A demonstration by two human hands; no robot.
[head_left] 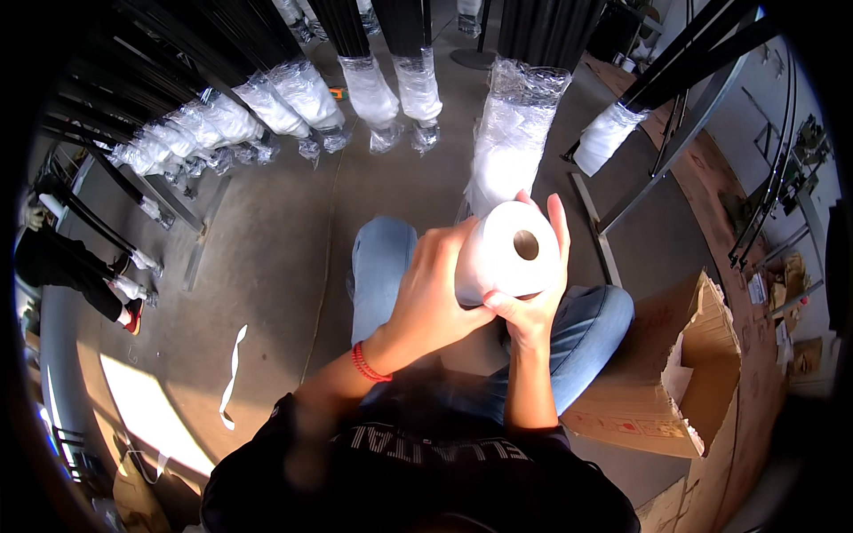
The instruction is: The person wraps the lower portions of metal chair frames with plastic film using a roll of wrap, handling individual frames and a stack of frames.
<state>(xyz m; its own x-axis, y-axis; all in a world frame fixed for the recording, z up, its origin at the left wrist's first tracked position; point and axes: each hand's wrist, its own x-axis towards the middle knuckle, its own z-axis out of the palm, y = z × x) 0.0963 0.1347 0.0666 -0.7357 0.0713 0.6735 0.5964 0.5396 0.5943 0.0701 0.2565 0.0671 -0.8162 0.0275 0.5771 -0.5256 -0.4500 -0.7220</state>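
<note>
On the far side, black poles (551, 31) are standing in bundles, their lower ends being covered by clear and white wrapping (515, 124). On the right, a torn-edged cardboard box (622, 382) is lying open near the right knee (591, 329); on the left, a pale strip (235, 373) is lying on the floor (275, 266). Over the lap, a white roll (484, 258) is being held between both hands, its hollow end facing upward. Its left side is being gripped by the left hand (435, 275), the fingers bending together; its right side is being cupped by the right hand (538, 311), the thumb pressing the near edge, the fingers slightly spread. The left fingertips are being hidden by the roll, so their pressure cannot be told. The poles' upper ends are being cut off.
</note>
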